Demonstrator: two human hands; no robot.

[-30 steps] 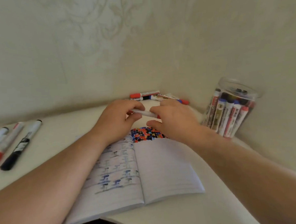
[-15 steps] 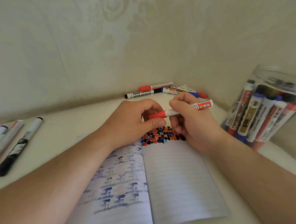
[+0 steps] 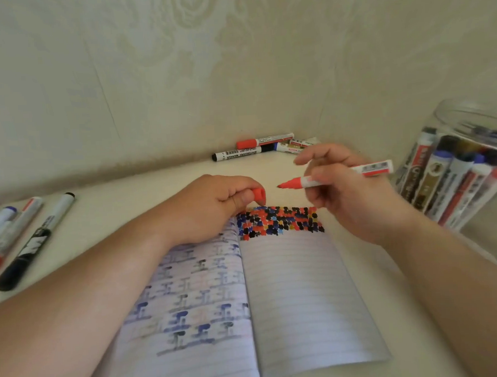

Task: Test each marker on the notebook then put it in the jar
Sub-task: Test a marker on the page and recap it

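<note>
— Right hand point(image 3: 348, 194) up over the top of the notebook point(image 3: 299, 295), fingers curled round a red marker point(image 3: 338, 175), uncapped, red tip pointing left, just clear of the page.

— And the left hand point(image 3: 213, 207)?

— Down at the top of the left page, thumb and fingers pinching the red cap point(image 3: 259, 197). Cap and tip near each other, not touching.

— Any ink on the paper?

— Plenty. Patch of coloured dots point(image 3: 280, 221), red, blue and black, packed along the top of the right page. Blotchy blue-grey marks over the left page.

— Where's the jar point(image 3: 465, 125)?

— Far right on the table point(image 3: 132, 194), clear, crammed with markers standing upright, leaning in this wide view. Well apart from the marker in hand.

— Other markers lying about?

— Small cluster against the back wall point(image 3: 262, 147), capped. Another row point(image 3: 28, 237) at the far left edge, lying side by side.
</note>
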